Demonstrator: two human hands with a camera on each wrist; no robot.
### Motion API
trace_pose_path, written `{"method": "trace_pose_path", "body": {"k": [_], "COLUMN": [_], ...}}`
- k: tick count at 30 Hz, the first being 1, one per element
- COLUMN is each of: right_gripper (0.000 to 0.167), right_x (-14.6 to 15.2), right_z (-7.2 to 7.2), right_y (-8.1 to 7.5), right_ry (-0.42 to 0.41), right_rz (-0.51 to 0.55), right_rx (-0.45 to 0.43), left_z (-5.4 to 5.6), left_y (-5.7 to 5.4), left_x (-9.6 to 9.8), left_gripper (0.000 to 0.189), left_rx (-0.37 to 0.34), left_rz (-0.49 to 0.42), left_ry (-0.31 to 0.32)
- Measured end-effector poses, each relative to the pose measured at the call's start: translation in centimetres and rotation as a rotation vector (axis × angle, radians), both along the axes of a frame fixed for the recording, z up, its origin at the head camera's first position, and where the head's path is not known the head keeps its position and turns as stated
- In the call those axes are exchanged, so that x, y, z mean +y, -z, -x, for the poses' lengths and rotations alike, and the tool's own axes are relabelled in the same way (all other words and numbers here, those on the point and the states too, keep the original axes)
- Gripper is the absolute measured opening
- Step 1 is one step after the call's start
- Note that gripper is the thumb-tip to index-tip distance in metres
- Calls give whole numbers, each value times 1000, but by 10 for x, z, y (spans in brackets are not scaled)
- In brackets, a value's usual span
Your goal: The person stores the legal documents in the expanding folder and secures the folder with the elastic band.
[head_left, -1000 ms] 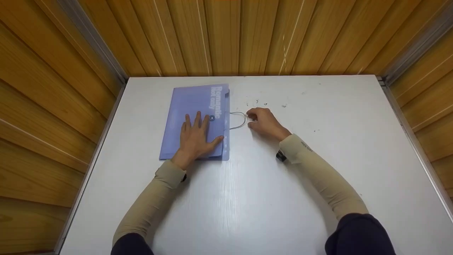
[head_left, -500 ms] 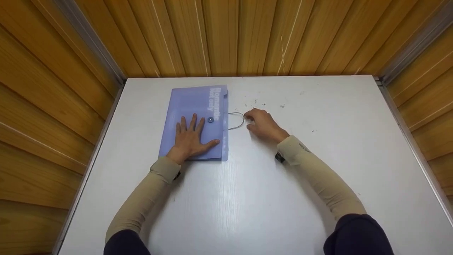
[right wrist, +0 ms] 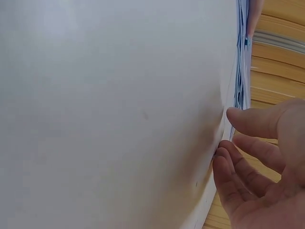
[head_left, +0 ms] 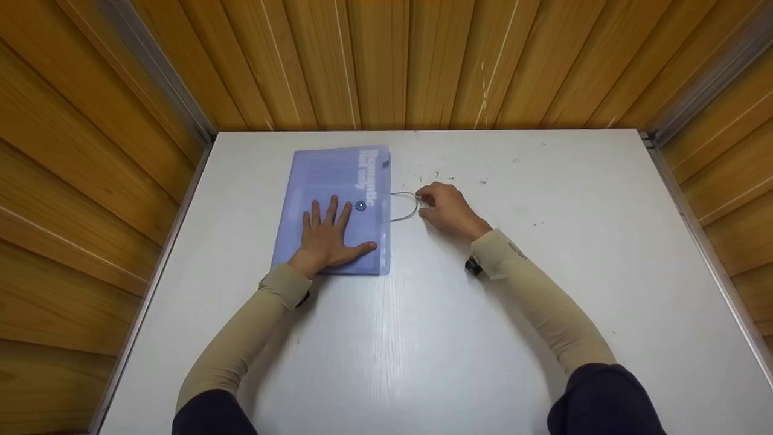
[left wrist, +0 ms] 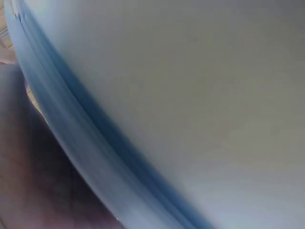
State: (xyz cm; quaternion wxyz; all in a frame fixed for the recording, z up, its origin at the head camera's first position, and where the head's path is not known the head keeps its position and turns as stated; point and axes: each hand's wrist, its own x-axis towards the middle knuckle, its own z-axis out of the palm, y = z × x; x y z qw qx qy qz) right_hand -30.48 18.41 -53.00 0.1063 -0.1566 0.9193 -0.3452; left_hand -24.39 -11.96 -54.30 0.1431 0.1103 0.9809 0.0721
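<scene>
A translucent purple file folder [head_left: 323, 175] lies on the white table with its flap side to the right and white lettering near that edge. My left hand [head_left: 326, 244] rests flat on it with spread fingers, beside a round button [head_left: 360, 206]. From the folder's right edge a thin cord loop [head_left: 416, 208] sticks out. At the loop's far end my right hand [head_left: 448, 208] holds it with bent fingers; the thumb stands a little apart in the right wrist view. The exact grip is hidden. Folder layers [left wrist: 90, 124] show as a blue edge in the left wrist view.
The white table [head_left: 386, 350] reaches to a wood-patterned wall [head_left: 380, 66] at the back, with similar walls left and right. Small dark marks [head_left: 438, 174] dot the tabletop behind my right hand.
My left hand has slid slightly down and left on the folder, away from the button, its fingers still spread. The right hand has stayed at the cord loop.
</scene>
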Motion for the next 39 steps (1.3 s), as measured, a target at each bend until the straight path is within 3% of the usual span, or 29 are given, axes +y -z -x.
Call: {"method": "trace_pose_path", "body": {"k": [17,29,39], "right_gripper": [33,33,32], "right_x": [-8,-29,-54], "right_z": [11,13,10], "right_y": [-1,1,5], "right_ry": [-28,-62,-54], "right_rz": [144,352,346], "right_rx": [-58,-76,-67], "left_z": [1,1,2], "left_y": [-4,-3,-1], "left_x": [0,-2,-1], "left_gripper": [122,122,122], "left_rx": [-28,-45,-43], "left_rz": [-16,7,28], "left_ry": [-11,-22,-24]}}
